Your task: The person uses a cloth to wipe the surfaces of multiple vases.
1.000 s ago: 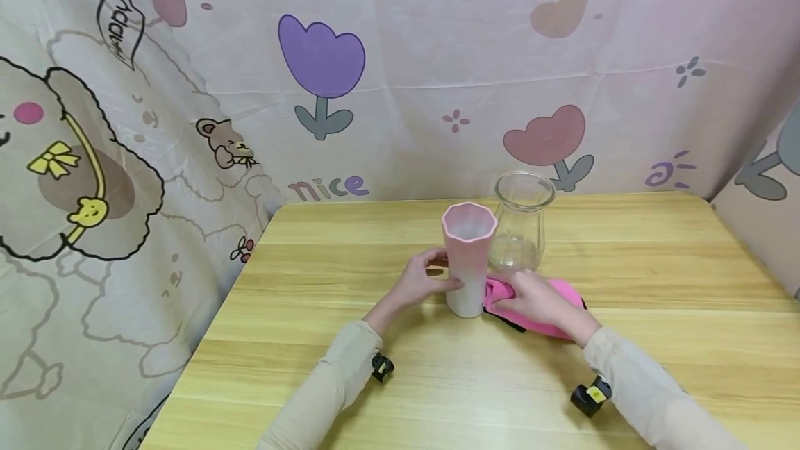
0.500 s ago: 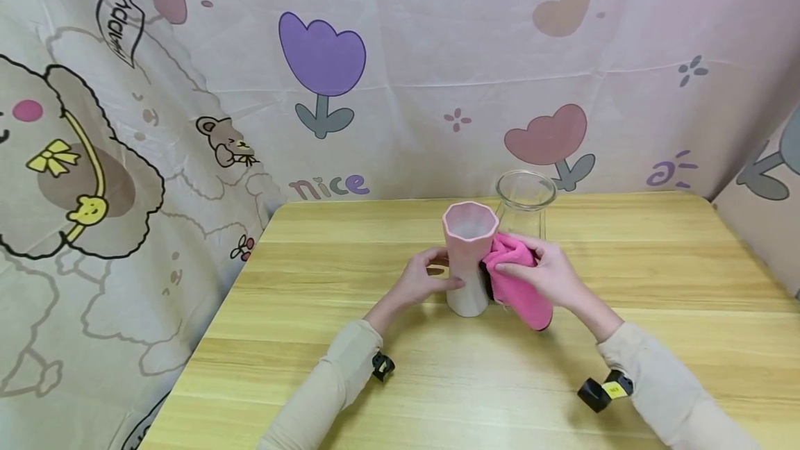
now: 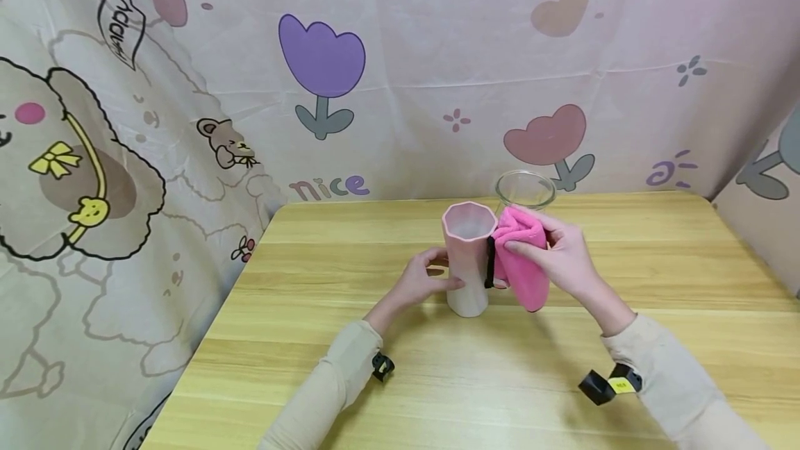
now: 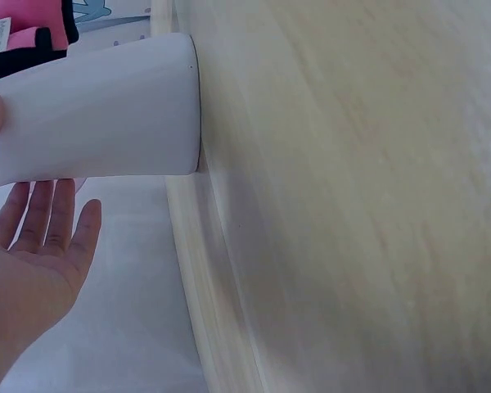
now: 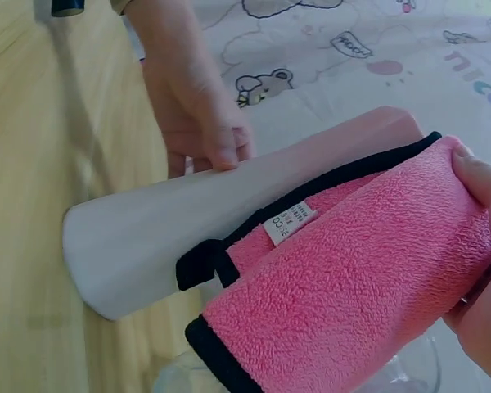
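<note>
A tall vase (image 3: 467, 276), pink at its faceted rim and fading to white below, stands upright on the table. My left hand (image 3: 420, 279) holds it from the left, thumb across the front and fingers behind. In the right wrist view that thumb lies on the side of the vase (image 5: 147, 246). My right hand (image 3: 565, 255) pinches a pink towel (image 3: 523, 262) with black edging, raised at the right of the vase near its rim. The towel hangs folded, and a white label shows on it in the right wrist view.
A clear glass jar (image 3: 526, 189) stands behind the towel, mostly hidden, with its round rim showing. The wooden table (image 3: 312, 276) meets a printed cloth backdrop (image 3: 400, 89) at the back and left. Small black cameras sit on both wrists.
My right hand has lifted the pink towel off the table and raised it along the vase's right side up near the rim. The left hand and the vase have stayed in place.
</note>
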`<state>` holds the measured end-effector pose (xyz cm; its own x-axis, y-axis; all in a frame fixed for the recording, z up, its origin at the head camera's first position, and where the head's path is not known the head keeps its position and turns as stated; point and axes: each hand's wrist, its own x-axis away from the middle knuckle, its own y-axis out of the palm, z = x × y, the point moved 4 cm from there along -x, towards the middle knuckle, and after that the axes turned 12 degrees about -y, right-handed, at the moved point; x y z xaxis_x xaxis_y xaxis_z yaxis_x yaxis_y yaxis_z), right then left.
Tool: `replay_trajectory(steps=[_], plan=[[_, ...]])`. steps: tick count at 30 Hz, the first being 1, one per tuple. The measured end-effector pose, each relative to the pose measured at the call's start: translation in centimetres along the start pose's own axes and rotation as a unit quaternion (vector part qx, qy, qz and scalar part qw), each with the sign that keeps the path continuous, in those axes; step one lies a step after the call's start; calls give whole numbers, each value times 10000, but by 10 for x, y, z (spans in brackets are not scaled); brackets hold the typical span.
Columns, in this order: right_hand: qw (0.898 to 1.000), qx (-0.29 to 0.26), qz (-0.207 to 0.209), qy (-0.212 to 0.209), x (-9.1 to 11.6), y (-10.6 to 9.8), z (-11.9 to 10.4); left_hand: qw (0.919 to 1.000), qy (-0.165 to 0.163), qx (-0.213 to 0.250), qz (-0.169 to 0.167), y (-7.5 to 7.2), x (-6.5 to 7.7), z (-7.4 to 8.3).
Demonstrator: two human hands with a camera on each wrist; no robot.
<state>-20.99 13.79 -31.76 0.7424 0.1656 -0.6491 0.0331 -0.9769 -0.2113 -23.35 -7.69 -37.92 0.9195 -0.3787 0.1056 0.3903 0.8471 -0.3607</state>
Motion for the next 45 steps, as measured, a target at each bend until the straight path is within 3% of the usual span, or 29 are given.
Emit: replay_trajectory(steps=[7, 11, 16, 22, 26, 32, 35, 40, 45], plan=[[9972, 517, -527, 108, 10, 10, 19, 10000, 46, 9, 0, 0, -1, 0], [9899, 913, -1056, 249, 19, 17, 35, 10000, 35, 23, -48, 0, -1, -1], [9725, 1242, -1917, 453, 31, 28, 49, 10000, -37, -7, -54, 0, -1, -2], [9410, 1884, -2793, 319, 43, 38, 61, 10000, -77, -22, -46, 0, -2, -4], [9237, 2217, -3102, 374, 48, 43, 65, 9999, -80, 42, -75, 1, -2, -4], [9127, 2346, -3312, 478, 49, 46, 67, 10000, -39, 41, -51, 1, -2, -2], [9188, 2180, -3252, 500, 49, 44, 69, 10000, -52, 5, -52, 1, -2, -2], [9484, 1443, -2788, 448, 43, 36, 67, 10000, -31, 26, -40, 1, -1, -2], [9683, 1027, -2222, 493, 35, 27, 59, 10000, -41, 15, -57, 0, -2, -4]])
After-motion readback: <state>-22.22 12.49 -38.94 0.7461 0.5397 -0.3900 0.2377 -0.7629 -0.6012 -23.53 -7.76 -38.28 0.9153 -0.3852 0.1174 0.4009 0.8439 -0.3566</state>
